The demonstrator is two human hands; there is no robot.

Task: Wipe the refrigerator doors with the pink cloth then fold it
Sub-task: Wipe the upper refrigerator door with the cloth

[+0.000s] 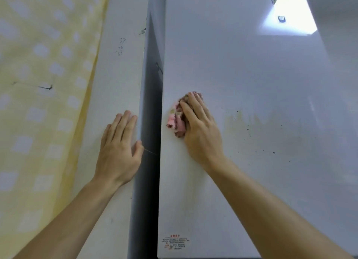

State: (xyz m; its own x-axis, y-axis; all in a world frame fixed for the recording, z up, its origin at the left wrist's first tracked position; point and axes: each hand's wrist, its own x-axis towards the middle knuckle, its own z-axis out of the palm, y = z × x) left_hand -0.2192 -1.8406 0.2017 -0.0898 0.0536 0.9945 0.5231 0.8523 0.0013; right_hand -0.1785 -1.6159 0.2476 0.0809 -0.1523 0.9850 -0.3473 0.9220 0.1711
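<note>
My right hand (201,127) pressed the pink cloth (179,121) flat against the white refrigerator door (251,74), near its left edge at about mid-height. The fingers (195,105) lay nearly straight and slightly spread over the cloth rather than curled round it. The cloth was bunched up, its pink folds showing to the left of my palm. My left hand (118,152) rested open on the white wall (116,74) just left of the refrigerator, fingers straight and close together, thumb at the wall's corner beside the dark gap (149,171). A yellowish stain (251,123) with dark specks marked the door to the right of the cloth. A red-printed sticker (175,242) sat at the door's near left corner. A yellow curtain (38,103) hung further left.
</note>
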